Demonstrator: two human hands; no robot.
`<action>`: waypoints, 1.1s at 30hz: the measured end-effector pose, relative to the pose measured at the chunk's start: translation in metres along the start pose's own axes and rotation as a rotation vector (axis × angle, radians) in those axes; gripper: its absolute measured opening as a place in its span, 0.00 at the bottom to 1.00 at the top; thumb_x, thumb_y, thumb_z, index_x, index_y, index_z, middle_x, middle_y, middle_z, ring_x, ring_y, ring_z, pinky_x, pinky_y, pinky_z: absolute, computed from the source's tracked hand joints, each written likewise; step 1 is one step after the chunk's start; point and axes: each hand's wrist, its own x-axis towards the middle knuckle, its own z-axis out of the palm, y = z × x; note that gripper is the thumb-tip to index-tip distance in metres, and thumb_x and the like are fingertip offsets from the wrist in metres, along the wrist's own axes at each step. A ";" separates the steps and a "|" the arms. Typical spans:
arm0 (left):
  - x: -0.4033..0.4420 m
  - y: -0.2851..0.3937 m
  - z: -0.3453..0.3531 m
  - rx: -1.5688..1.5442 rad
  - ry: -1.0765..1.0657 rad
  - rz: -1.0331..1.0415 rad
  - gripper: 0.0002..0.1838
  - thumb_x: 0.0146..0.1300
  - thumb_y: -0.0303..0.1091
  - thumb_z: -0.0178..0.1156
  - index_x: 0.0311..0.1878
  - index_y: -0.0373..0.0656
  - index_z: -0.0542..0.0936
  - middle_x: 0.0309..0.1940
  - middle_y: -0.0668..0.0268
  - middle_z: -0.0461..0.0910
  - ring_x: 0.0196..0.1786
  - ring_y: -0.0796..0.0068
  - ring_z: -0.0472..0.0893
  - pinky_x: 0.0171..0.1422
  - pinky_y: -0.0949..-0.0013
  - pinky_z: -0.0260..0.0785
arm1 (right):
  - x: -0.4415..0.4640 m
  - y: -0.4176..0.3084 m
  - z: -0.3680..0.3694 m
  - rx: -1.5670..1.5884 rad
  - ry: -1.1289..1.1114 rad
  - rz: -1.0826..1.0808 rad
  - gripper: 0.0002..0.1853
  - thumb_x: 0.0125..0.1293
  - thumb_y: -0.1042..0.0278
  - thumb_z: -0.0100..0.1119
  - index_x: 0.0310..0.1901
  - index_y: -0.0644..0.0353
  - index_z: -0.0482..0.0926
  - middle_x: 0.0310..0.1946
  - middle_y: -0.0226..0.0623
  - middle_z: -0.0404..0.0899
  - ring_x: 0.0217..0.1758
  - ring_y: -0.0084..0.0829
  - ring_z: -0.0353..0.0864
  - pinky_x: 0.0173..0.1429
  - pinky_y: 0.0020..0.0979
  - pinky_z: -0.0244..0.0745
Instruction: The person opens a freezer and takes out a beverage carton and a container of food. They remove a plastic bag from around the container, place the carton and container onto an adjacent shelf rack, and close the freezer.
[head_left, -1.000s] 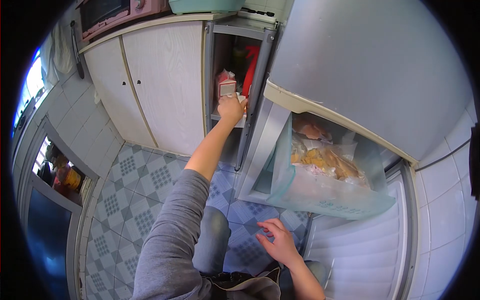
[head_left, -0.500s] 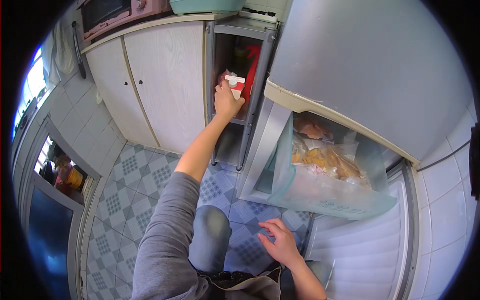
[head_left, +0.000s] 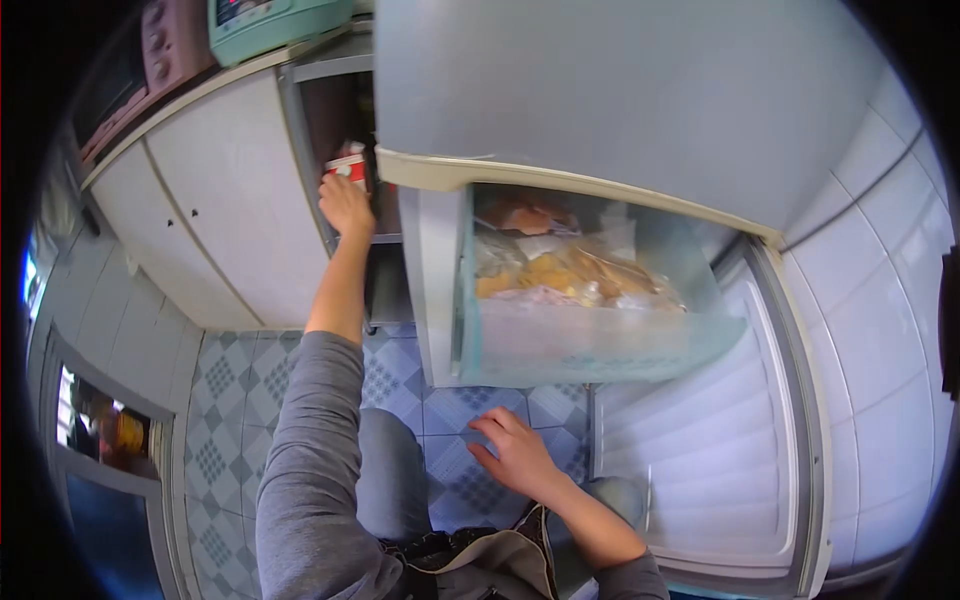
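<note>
Red-and-white carton (head_left: 350, 166): it could tip or knock the metal rack (head_left: 333, 66), I judge, if pushed off-centre into that narrow opening.
Pulled-out drawer (head_left: 610, 345): it might catch the left sleeve (head_left: 312, 430) if that arm swings back sideways.
Carton's place: inside the rack, just beyond the left hand (head_left: 347, 205), at its fingertips.
Left hand's grip: fingers against the carton (whether clamped around it, I cannot tell).
Right hand (head_left: 514, 453): fingers apart and loosely curled, holding nothing, above the tiled floor (head_left: 388, 372).

Your head camera faced forward and down.
From above your knees (head_left: 388, 450), it saw your right hand (head_left: 520, 458) close, your left hand (head_left: 347, 207) farther off, the open drawer (head_left: 600, 348) to the right.
</note>
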 end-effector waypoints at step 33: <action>-0.159 0.005 -0.286 -1.097 -0.387 1.031 0.19 0.47 0.30 0.64 0.45 0.37 0.76 0.24 0.62 0.75 0.32 0.62 0.76 0.40 0.63 0.67 | 0.185 0.115 -0.234 -0.742 -0.814 0.597 0.30 0.45 0.54 0.66 0.51 0.57 0.75 0.48 0.43 0.77 0.54 0.39 0.74 0.56 0.36 0.68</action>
